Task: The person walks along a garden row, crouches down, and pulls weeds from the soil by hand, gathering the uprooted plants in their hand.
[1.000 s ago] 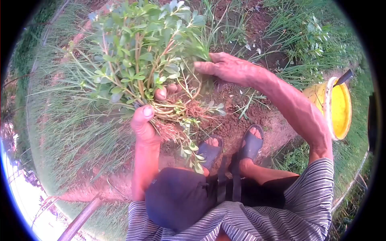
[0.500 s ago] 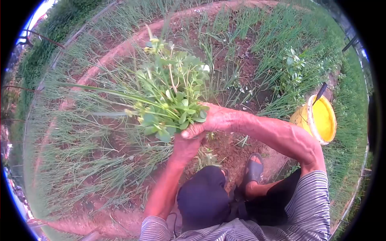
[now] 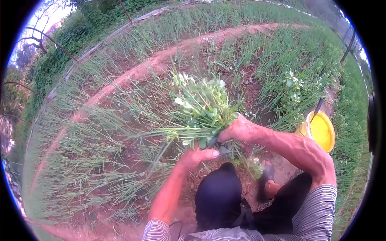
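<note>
A thick bunch of leafy green plants [image 3: 205, 104], with pale flower heads and a few long thin blades, is held in front of me. My right hand [image 3: 240, 130] is closed around its stem end, and some stems and roots hang out below the fist. From underneath, my left hand [image 3: 197, 156] supports the bunch near the stems. Its thumb lies stretched toward the right hand, while its other fingers are mostly hidden by the leaves.
Rows of thin green shoots [image 3: 108, 164] grow in reddish soil all around. A yellow bucket [image 3: 323, 130] with a dark handle sticking up stands at the right. A raised soil ridge [image 3: 148, 66] curves across behind. My knee [image 3: 219, 195] and sandalled foot [image 3: 267, 172] are just below the hands.
Both hands have shifted right and a little lower in view with the bunch. My left thumb and right fist have moved apart. The camera view has tilted up slightly.
</note>
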The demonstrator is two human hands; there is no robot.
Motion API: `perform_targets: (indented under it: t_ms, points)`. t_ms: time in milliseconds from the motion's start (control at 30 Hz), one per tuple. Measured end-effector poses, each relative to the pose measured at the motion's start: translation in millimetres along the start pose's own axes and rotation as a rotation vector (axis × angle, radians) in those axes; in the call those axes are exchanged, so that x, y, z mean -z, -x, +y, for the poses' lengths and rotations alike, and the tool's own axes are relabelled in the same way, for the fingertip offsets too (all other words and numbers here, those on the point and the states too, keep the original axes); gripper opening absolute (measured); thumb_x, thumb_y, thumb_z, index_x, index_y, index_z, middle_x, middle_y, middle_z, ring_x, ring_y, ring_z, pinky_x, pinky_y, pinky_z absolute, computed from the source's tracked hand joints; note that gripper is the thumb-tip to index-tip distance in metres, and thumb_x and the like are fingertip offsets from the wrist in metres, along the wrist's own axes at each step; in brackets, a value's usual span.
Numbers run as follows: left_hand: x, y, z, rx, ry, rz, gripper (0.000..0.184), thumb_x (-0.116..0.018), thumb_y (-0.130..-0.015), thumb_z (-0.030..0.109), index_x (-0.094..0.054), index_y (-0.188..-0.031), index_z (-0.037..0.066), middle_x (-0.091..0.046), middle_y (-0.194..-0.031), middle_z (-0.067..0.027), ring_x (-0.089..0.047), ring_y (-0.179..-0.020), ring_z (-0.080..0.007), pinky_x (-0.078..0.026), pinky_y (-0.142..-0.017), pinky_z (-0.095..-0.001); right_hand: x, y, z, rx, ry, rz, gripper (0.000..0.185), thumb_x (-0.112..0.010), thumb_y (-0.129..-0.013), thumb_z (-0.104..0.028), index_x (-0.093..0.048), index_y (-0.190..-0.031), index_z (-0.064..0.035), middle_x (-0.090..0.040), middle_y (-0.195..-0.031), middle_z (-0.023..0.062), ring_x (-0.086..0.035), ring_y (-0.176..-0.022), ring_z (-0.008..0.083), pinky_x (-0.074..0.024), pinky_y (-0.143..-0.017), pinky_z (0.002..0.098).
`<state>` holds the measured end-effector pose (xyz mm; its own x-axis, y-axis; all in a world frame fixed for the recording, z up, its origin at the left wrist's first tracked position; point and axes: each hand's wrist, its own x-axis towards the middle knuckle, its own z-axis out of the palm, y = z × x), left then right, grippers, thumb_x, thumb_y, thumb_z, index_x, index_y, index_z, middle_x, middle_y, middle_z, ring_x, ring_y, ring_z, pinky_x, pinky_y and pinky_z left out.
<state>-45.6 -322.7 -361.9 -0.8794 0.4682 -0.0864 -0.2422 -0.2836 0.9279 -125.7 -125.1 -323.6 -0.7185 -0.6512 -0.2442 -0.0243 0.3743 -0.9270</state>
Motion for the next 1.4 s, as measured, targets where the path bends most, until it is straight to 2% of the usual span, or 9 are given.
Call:
perform_targets:
  t_ms: [233,400,667,800,833,967,1100,1233,1400]
  points:
    - [29.4,12.9,-53.6,0.238,-0.216,-0.185,0.075,-0.071,-0.076,0.023,-0.039,-0.140,0.000,-0.056,-0.125,-0.0148,-0.054,-0.112,-0.0232,-0.045,-0.095,-0.0378,46.3,56.5,38.5,-0.276,0.485,-0.009,0.027,-0.073,-0.068,-0.017,-0.068,-0.092,-0.0057,-0.069,-0.078,0.0072,-0.063,-0.067,0.0176,-0.0503,-0.065,0.0340]
    - [41.2,25.1,-71.7,0.377,-0.174,-0.068,0.071,-0.070,-0.078,0.020,-0.040,-0.140,0.003,-0.049,-0.136,-0.0136,-0.049,-0.124,-0.0281,-0.046,-0.098,-0.0391,60.9,91.4,68.4,-0.437,0.796,-0.146,0.039,-0.069,-0.070,-0.042,-0.065,-0.083,-0.0047,-0.066,-0.068,0.0155,-0.065,-0.060,0.0301,-0.0539,-0.057,0.0397]
    - [40.6,39.8,-105.1,0.493,-0.099,0.191,0.064,-0.067,-0.082,0.017,-0.041,-0.138,0.001,-0.051,-0.133,-0.0160,-0.052,-0.121,-0.0249,-0.042,-0.102,-0.0375,-19.4,122.9,196.5,0.081,0.691,-1.109,0.017,-0.060,-0.069,-0.016,-0.063,-0.082,-0.0060,-0.066,-0.072,0.0131,-0.065,-0.067,0.0345,-0.0528,-0.059,0.0438]
    - [22.6,66.3,-123.2,0.433,0.038,0.394,0.052,-0.063,-0.087,0.013,-0.046,-0.134,-0.002,-0.056,-0.129,-0.0164,-0.052,-0.120,-0.0217,-0.040,-0.102,-0.0331,25.7,37.1,103.5,0.546,1.080,-1.288,0.022,-0.059,-0.074,-0.015,-0.062,-0.093,-0.0055,-0.065,-0.072,0.0141,-0.066,-0.063,0.0308,-0.0524,-0.054,0.0427]
    - [16.3,84.4,-130.9,0.398,0.005,0.473,0.050,-0.063,-0.087,0.012,-0.047,-0.133,-0.002,-0.056,-0.129,-0.0154,-0.052,-0.120,-0.0214,-0.041,-0.101,-0.0330,45.4,2.0,29.4,0.364,1.345,-1.359,0.018,-0.059,-0.079,-0.013,-0.061,-0.096,-0.0052,-0.065,-0.074,0.0113,-0.066,-0.061,0.0268,-0.0526,-0.050,0.0381]
    - [-31.9,126.6,-103.5,0.433,0.082,0.693,0.045,-0.062,-0.088,0.011,-0.050,-0.130,-0.001,-0.058,-0.126,-0.0142,-0.056,-0.115,-0.0230,-0.043,-0.099,-0.0330,171.1,-159.7,-222.9,0.457,1.568,-0.236,0.025,-0.056,-0.085,-0.010,-0.054,-0.109,-0.0032,-0.062,-0.090,0.0120,-0.063,-0.075,0.0261,-0.0526,-0.063,0.0367]
    - [-50.9,177.4,-138.9,0.422,0.148,0.960,0.043,-0.061,-0.088,0.011,-0.051,-0.128,-0.001,-0.059,-0.123,-0.0142,-0.058,-0.112,-0.0238,-0.044,-0.097,-0.0340,278.8,-186.9,-345.0,0.606,1.108,0.873,0.040,-0.054,-0.084,-0.007,-0.047,-0.123,-0.0029,-0.057,-0.109,0.0188,-0.059,-0.094,0.0295,-0.0510,-0.078,0.0406]
    - [-46.8,137.8,-111.4,0.404,0.150,0.901,0.043,-0.061,-0.087,0.011,-0.052,-0.128,-0.001,-0.060,-0.122,-0.0145,-0.058,-0.111,-0.0238,-0.045,-0.096,-0.0344,304.7,-202.4,-228.5,0.293,0.979,0.806,0.055,-0.053,-0.083,-0.004,-0.040,-0.136,-0.0025,-0.053,-0.128,0.0256,-0.056,-0.113,0.0329,-0.0493,-0.094,0.0444]
    - [-44.1,103.9,-99.0,0.321,0.085,0.771,0.043,-0.061,-0.087,0.011,-0.052,-0.127,-0.002,-0.060,-0.121,-0.0155,-0.058,-0.111,-0.0240,-0.046,-0.095,-0.0353,244.2,-143.4,6.6,0.241,0.717,0.369,0.035,-0.061,-0.073,-0.009,-0.067,-0.106,-0.0023,-0.067,-0.098,0.0222,-0.066,-0.091,0.0321,-0.0515,-0.082,0.0380]
